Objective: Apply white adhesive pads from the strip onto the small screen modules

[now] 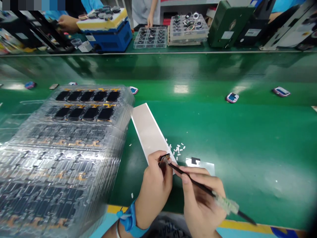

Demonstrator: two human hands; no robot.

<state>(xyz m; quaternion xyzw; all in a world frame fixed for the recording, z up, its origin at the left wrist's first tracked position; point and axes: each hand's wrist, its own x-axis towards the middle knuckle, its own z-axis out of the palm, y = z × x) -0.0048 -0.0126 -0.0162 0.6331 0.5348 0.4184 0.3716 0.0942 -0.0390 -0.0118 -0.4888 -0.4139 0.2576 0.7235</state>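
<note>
My left hand is closed round a small dark screen part, held up near the bottom centre. My right hand pinches thin black tweezers, whose tip touches the part's top edge. Under the hands lies a white strip on the green belt, with several tiny white bits beside it. A clear film sheet with a small black piece lies just right of the hands. A blue wrist strap is on my left wrist.
A tall stack of clear trays holding dark screen parts fills the left. Small framed parts lie spread on the green conveyor. Across the belt are more trays, a blue box, a green machine and other people's hands.
</note>
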